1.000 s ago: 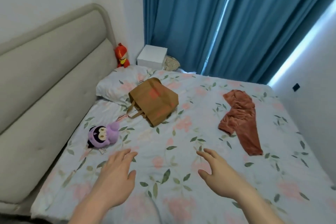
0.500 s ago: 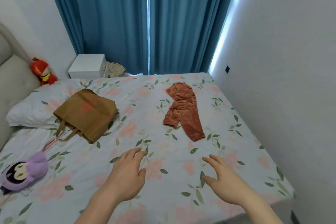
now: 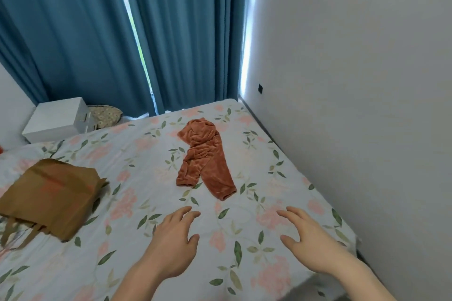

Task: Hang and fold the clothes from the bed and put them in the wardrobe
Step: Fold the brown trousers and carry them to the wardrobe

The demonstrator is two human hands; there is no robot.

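A: Where are the clothes?
B: One crumpled rust-orange velvety pair of trousers (image 3: 205, 157) lies on the floral-sheeted bed (image 3: 281, 178), far from the hands, toward the blue curtains (image 3: 73, 32).
A: And the hands?
B: The left hand (image 3: 171, 242) and right hand (image 3: 308, 242) reach forward over the near sheet, fingers loosely spread, holding nothing; whether they touch it is hard to tell.
A: Anything else?
B: A flat brown paper bag with handles (image 3: 51, 195) lies left; a white box-shaped nightstand (image 3: 56, 118) stands far left.
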